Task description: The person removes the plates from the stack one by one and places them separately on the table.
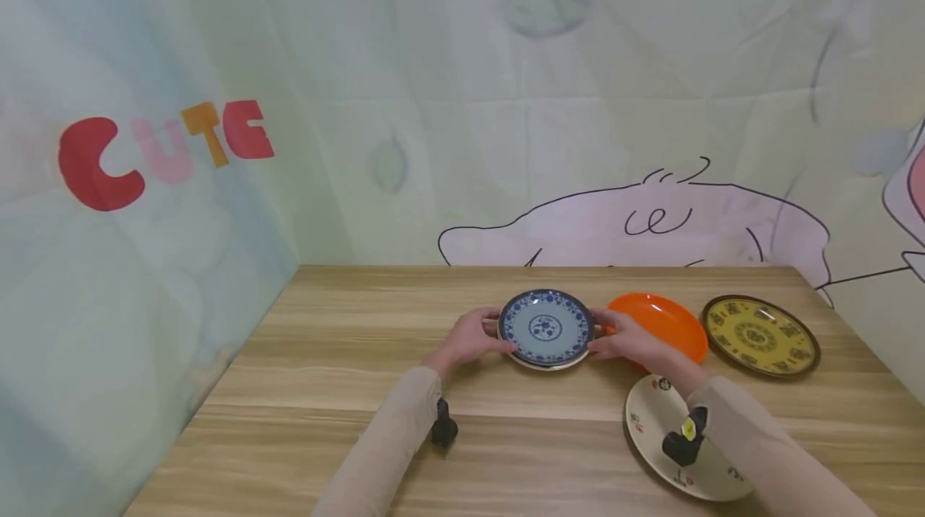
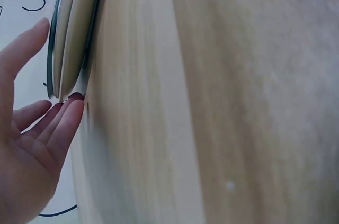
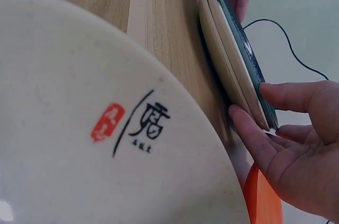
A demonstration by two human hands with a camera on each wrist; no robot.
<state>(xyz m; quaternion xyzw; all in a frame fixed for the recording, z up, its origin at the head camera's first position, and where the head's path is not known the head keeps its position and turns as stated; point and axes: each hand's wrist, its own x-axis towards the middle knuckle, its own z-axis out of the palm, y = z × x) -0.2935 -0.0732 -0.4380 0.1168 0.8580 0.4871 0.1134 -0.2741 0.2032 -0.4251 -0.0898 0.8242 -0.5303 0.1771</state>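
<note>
A round plate with a blue floral pattern and dark rim (image 1: pixel 545 327) lies on top of at least one cream plate (image 3: pixel 220 44), their edges together. On the stack's left side, my left hand (image 1: pixel 473 337) holds the rim, fingertips at its edge and thumb toward the front. My right hand (image 1: pixel 625 338) grips the opposite side; in the right wrist view its thumb is on the top rim and a finger is underneath. An orange plate (image 1: pixel 661 320) sits just behind the right hand, partly covered by it. Whether the stack's underside touches the table cannot be told.
A cream plate with red and black characters (image 1: pixel 646 429) lies under my right forearm, partly hidden. At the far right is a yellow-brown patterned plate (image 1: pixel 762 336). The wooden table (image 1: pixel 325 372) meets a printed curtain (image 1: pixel 383 204) at the back.
</note>
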